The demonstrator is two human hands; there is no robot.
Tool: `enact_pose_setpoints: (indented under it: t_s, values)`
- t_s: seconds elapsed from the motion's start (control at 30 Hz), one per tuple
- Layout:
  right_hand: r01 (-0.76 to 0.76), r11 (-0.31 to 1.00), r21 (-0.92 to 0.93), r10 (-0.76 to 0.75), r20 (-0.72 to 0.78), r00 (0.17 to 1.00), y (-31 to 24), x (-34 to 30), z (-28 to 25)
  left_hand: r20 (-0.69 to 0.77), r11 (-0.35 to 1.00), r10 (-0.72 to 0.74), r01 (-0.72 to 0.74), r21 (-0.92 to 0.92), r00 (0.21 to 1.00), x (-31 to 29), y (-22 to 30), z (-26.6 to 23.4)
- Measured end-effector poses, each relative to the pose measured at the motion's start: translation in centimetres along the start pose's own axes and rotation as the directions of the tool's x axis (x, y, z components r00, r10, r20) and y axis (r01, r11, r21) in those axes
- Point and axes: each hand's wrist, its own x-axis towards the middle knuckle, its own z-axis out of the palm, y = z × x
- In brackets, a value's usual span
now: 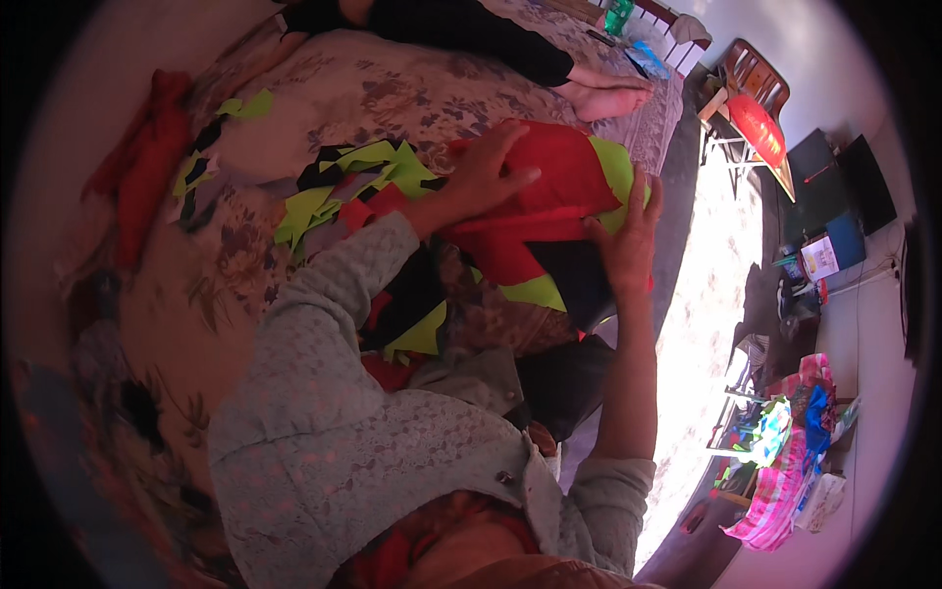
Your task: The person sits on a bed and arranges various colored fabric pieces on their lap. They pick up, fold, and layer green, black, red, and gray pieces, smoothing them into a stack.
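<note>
A piece of red cloth point(554, 167) lies spread on the bed in front of me, with a lime-green piece point(616, 177) showing along its right side. My left hand point(483, 179) rests on the red cloth's left part, thumb apart from the fingers. At the right edge, my right hand point(628, 236) touches the cloth, its thumb and fingers spread apart. Below the red cloth are a black piece point(569, 275) and a lime-green strip point(535, 292). Several lime, black and red scraps point(378, 167) are heaped beside my left forearm.
The bed has a flowered cover point(392, 88). Another person's legs and bare feet point(606, 93) stretch across its far side. A red garment point(152, 167) lies at the left. On the right, beyond the sunlit floor point(692, 363), stand a wooden chair point(760, 74) and a pink checked cloth point(775, 491).
</note>
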Motion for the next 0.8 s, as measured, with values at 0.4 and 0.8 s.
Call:
enact_pose_setpoints:
  t_s: [0.4,0.8]
  values:
    - [0.332,0.936,-0.117,-0.312,0.163,0.936,2.3,1.8,-0.1,0.097,0.995,0.022,-0.030,0.090,0.995,-8.3,3.6,-5.1]
    - [0.321,0.890,-0.324,-0.213,0.327,0.921,4.9,1.5,-1.1,-0.101,0.964,0.246,-0.232,0.133,0.964,-6.8,5.5,-5.2]
